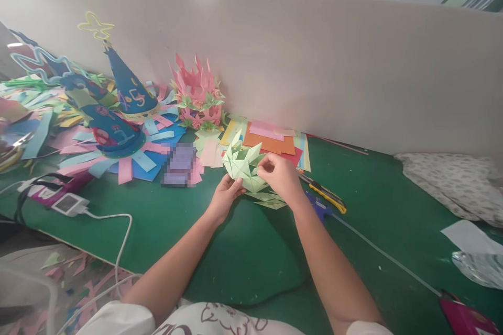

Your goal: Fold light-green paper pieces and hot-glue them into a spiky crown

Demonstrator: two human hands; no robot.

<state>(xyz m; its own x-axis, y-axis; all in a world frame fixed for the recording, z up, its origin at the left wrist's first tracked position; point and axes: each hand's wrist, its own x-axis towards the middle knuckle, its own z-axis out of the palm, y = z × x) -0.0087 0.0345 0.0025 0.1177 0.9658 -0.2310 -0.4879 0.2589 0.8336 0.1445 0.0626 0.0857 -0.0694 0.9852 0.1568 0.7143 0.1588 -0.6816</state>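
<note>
Pale green folded paper, a spiky origami piece (244,165), sits between our two hands above the green table mat (243,251). Our left hand (225,196) holds it from below, with the fingers closed on its lower edge. Our right hand (280,175) comes from the right side, and its thumb and forefinger are pinched together on one of the paper points at the right of the piece. Both hands have hold of the same piece.

Just under the right hand, some loose green folded parts (269,200) lie flat on the mat. Near the right wrist we see a yellow utility knife (328,196) and a blue tool (319,208), which we cannot identify clearly. Behind the piece, a stack of coloured paper sheets (271,141) lies against the beige wall board (314,68). To the left of it stands a pink paper flower (197,95), and further left two blue cone hats (118,110) on paper strips. A white charger (70,203) lies at the left edge.
</note>
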